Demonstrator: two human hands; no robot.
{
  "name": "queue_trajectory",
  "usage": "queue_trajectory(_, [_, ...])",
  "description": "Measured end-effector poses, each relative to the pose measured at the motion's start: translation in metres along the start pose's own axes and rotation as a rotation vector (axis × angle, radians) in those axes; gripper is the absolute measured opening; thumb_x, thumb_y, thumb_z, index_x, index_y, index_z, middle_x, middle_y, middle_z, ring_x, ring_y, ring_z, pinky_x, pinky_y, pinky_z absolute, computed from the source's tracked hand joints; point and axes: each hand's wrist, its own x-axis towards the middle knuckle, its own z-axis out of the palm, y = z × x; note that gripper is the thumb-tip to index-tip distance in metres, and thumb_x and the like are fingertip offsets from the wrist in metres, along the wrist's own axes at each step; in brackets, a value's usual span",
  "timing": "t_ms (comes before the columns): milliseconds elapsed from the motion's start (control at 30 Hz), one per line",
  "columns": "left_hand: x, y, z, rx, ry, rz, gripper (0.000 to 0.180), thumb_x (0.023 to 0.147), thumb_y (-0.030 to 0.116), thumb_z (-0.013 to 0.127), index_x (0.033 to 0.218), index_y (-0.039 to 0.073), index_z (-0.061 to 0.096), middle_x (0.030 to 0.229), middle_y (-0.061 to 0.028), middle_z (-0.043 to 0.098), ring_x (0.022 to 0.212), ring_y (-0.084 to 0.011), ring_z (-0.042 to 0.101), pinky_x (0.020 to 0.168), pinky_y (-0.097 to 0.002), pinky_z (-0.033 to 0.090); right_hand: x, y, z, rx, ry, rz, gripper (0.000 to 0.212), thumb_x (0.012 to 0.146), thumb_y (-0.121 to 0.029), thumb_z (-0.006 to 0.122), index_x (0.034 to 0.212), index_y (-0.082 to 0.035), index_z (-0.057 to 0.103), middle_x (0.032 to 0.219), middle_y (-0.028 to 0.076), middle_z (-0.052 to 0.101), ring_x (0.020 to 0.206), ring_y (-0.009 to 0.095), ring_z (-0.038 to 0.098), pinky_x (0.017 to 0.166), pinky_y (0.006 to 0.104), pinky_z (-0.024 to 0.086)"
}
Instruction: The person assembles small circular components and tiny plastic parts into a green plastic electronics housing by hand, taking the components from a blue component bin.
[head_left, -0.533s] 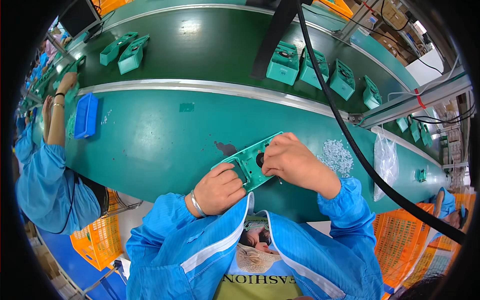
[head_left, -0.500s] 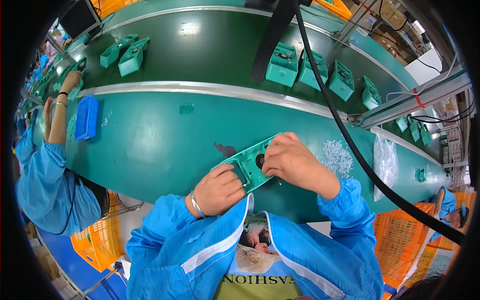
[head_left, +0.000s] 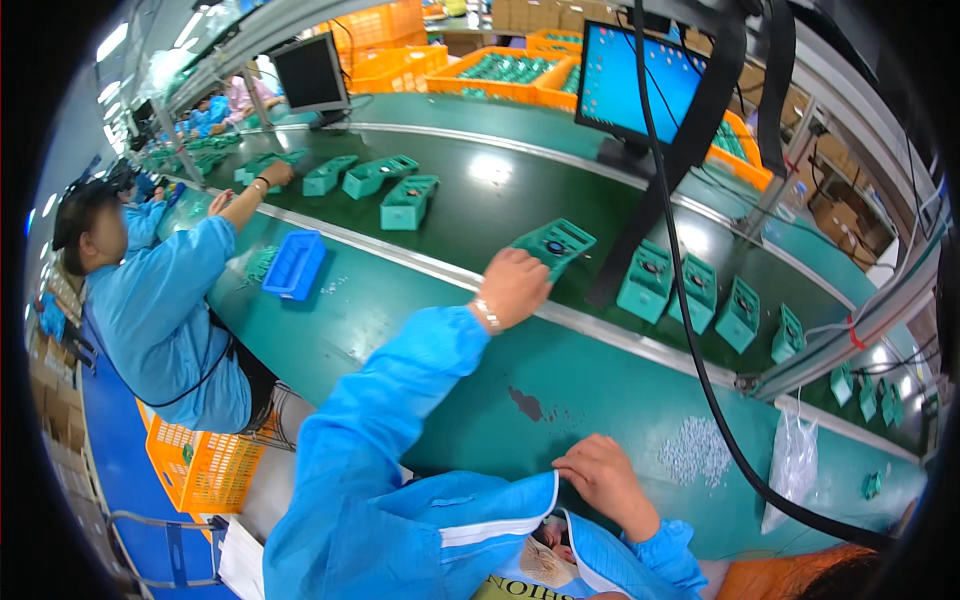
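Note:
My left hand (head_left: 515, 287) reaches far forward over the dark conveyor belt, its fingers closed on the near end of a green plastic housing (head_left: 557, 245). This housing is an elongated shell with a slot at its far end and a dark round part in its middle; my fingers hide its near end. At the near side of the bench my right hand (head_left: 605, 480) is close to my jacket front. Its fingers are loosely bent and somewhat apart, and nothing shows in them.
More green housings (head_left: 645, 280) stand on the belt. A pile of small whitish pieces (head_left: 695, 450) and a clear plastic bag (head_left: 792, 460) lie at right. A black cable (head_left: 690, 330) hangs across the view. To the left, a co-worker (head_left: 170, 320) sits beside a blue bin (head_left: 294, 265).
My left hand has carried the housing from the bench in front of me forward to the belt. My right hand has let go of it and drawn back. The view has tilted up.

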Motion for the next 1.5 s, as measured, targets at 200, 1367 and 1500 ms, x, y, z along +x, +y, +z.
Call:
queue_trajectory(200, [0.031, 0.002, 0.074, 0.034, -0.119, -0.114, 0.024, 0.085, 0.026, 0.075, 0.103, 0.011, 0.068, 0.104, -0.0086, 0.066, 0.113, -0.0297, 0.06, 0.11, -0.0516, 0.041, -0.003, 0.016, 0.019, -0.04, 0.022, -0.038, 0.017, 0.077, -0.012, 0.08, 0.094, -0.013, 0.077, 0.087, 0.002, 0.065, 0.091, 0.026, 0.061, 0.081, 0.0399, 0.042])
queue_trajectory(1367, [-0.14, 0.105, -0.128, -0.271, -0.212, -0.219, 0.018, 0.078, 0.009, 0.075, 0.091, 0.004, 0.063, 0.099, -0.0117, 0.064, 0.104, -0.0362, 0.058, 0.101, -0.0556, 0.042, 0.002, 0.0, -0.023, -0.011, 0.086, 0.059, 0.019, 0.081, -0.009, 0.082, 0.098, -0.01, 0.075, 0.095, 0.005, 0.068, 0.093, 0.026, 0.064, 0.081, 0.0403, 0.047])
queue_trajectory(1500, [-0.141, 0.106, -0.112, -0.267, -0.279, -0.052, 0.02, 0.076, 0.01, 0.075, 0.09, 0.006, 0.063, 0.102, -0.0087, 0.064, 0.108, -0.0335, 0.058, 0.109, -0.0615, 0.037, -0.033, 0.032, -0.064, -0.223, 0.421, 0.299, 0.011, 0.081, -0.007, 0.08, 0.09, -0.005, 0.074, 0.082, 0.009, 0.066, 0.084, 0.031, 0.064, 0.074, 0.0433, 0.049])
